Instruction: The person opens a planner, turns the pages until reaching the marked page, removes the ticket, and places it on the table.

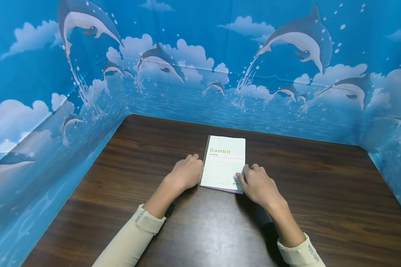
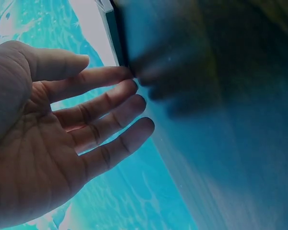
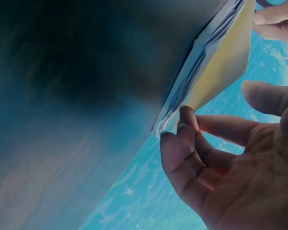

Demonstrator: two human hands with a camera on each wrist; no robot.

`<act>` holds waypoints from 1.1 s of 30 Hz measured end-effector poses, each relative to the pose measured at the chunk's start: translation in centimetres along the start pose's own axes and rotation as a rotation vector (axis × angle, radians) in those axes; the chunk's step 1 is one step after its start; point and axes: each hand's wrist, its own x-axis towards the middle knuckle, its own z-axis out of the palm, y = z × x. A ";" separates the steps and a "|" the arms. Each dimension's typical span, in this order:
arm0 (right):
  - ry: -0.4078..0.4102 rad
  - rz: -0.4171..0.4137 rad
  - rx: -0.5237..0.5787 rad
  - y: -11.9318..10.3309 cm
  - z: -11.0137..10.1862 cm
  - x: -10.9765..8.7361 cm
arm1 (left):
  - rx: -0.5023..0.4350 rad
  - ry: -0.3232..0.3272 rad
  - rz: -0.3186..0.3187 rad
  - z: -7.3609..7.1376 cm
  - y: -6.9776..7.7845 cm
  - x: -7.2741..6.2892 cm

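Observation:
A notebook (image 1: pixel 223 163) with a pale cover reading "Gambit" and a dark spine lies closed on the brown wooden table. Beside its spine is my left hand (image 1: pixel 186 172), and the left wrist view shows those fingers (image 2: pixel 110 108) loosely extended, with the tips right at the spine. My right hand (image 1: pixel 258 183) is at the opposite, page-edge side near the lower corner. In the right wrist view its bent fingertips (image 3: pixel 186 115) meet the page edges (image 3: pixel 194 72), while the thumb (image 3: pixel 264 96) stands apart from the cover.
The dark table (image 1: pixel 304 178) reaches around the notebook on every side. Behind and along its sides hangs a blue curtain (image 1: pixel 200 74) printed with dolphins and clouds. Light sleeves (image 1: pixel 133 237) cover both forearms.

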 end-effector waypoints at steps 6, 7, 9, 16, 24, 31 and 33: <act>0.034 -0.012 -0.021 -0.7 -0.5 -0.2 | 0.004 0.012 -0.003 -0.1 -0.2 0.0; 0.054 -0.019 -0.025 -0.8 -0.7 -0.2 | -0.003 0.014 -0.003 -0.2 -0.3 0.0; 0.100 -0.025 -0.018 -1.0 -1.1 -0.2 | -0.027 0.006 -0.005 -0.3 -0.5 -0.1; 0.277 0.061 0.170 -1.7 -1.6 0.1 | -0.158 -0.101 -0.026 -1.5 -1.9 -0.7; 0.263 0.074 0.381 -2.9 -2.9 1.4 | -0.243 -0.223 -0.210 -3.4 -5.2 -1.8; 0.245 -0.035 0.378 -6.0 -4.6 2.6 | -0.319 -0.233 -0.247 -4.5 -7.1 -2.6; 0.242 -0.068 0.365 -7.0 -5.1 2.8 | -0.317 -0.227 -0.243 -4.8 -7.4 -2.7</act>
